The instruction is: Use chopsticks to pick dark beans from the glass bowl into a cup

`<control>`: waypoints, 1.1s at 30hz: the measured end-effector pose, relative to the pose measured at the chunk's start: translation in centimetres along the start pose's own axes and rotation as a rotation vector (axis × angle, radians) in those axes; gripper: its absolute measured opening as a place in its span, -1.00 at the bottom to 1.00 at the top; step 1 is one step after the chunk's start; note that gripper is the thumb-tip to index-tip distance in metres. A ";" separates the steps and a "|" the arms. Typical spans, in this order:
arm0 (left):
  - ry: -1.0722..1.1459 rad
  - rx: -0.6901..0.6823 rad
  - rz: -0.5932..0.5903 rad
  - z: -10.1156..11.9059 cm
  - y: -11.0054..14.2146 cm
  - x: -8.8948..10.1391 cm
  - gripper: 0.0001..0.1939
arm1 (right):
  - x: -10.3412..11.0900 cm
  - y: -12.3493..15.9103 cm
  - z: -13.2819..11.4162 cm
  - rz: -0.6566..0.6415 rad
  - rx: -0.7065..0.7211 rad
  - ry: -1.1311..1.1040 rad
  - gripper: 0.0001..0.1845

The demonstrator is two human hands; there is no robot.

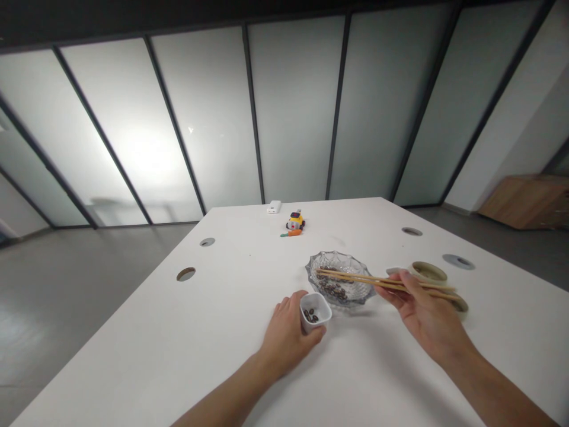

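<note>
My left hand (291, 332) is wrapped round a small white square cup (323, 313) standing on the table. Several dark, bean-like pieces (310, 315) lie in the bottom of that cup. Just behind it and to the right is a clear glass bowl (364, 292) with a scalloped rim, with more dark pieces inside. My right hand (424, 317) grips a pair of wooden chopsticks (362, 277), their tips reaching down into the bowl's left side. Whether the tips pinch a piece is too small to tell.
Two round tape-like rolls (427, 271) lie beyond my right hand, one partly hidden by it. Farther back are a yellow toy vehicle (295, 222), an orange carrot-shaped item (293, 233) and a white device (274, 207). The white table (213, 332) has several round cable holes.
</note>
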State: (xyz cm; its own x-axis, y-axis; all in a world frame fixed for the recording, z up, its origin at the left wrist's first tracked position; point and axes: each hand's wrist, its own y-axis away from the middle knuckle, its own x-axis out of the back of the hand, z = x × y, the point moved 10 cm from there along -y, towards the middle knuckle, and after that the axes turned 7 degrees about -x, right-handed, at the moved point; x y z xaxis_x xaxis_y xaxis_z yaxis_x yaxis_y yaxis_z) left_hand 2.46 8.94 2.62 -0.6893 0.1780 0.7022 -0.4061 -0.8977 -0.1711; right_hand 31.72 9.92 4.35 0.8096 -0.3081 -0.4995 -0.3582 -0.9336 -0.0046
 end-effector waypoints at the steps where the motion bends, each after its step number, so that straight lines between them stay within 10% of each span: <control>1: 0.003 -0.002 0.001 0.0 0.0 0.0 -0.41 | -0.1 0.1 -0.2 0.000 -0.006 -0.006 -0.62; 26: 0.024 0.006 0.005 0.0 -0.4 -0.6 -0.41 | -1.2 1.0 0.1 -0.086 -0.090 0.064 -0.55; 33: 0.027 0.009 -0.002 -0.8 -0.4 -0.9 -0.39 | 0.3 0.6 -3.1 0.034 0.170 0.241 -0.49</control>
State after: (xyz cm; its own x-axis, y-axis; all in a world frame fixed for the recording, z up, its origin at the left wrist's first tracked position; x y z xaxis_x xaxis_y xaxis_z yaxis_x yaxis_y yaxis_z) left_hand 2.79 9.41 1.50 -0.7047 0.1904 0.6835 -0.4018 -0.9011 -0.1633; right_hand 33.18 8.66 6.91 0.8755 -0.3925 -0.2817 -0.4435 -0.8843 -0.1461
